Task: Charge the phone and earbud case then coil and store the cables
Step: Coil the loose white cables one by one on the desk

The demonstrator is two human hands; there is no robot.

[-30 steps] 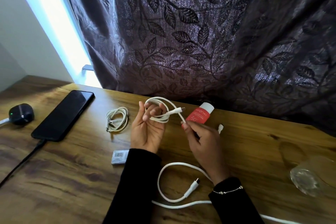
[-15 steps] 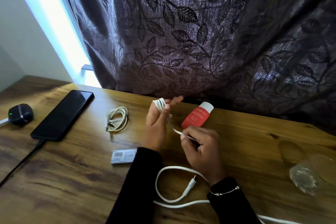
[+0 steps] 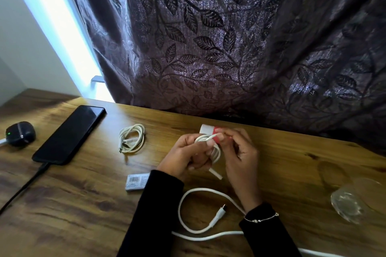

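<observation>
My left hand (image 3: 186, 156) grips a small coil of white cable (image 3: 216, 152) above the wooden desk (image 3: 83, 204). My right hand (image 3: 240, 152) pinches the free end of that cable at the top of the coil. One plug end hangs below the coil. A black phone (image 3: 69, 134) lies face up at the left with a dark cable in its near end. The dark earbud case (image 3: 19, 133) sits further left, a green light on, a white lead at its side. A second coiled white cable (image 3: 131, 141) rests beside the phone.
A thick white cable (image 3: 200, 233) loops loose near the desk's front edge between my forearms. A small white box (image 3: 136, 182) lies by my left sleeve. A red tube (image 3: 208, 129) shows behind my fingers. A clear glass (image 3: 351, 204) stands at the right. A dark leaf-patterned curtain hangs behind.
My right hand has risen from below the coil to its top, bringing the cable's loose end around. My left hand has turned and closed around the coil.
</observation>
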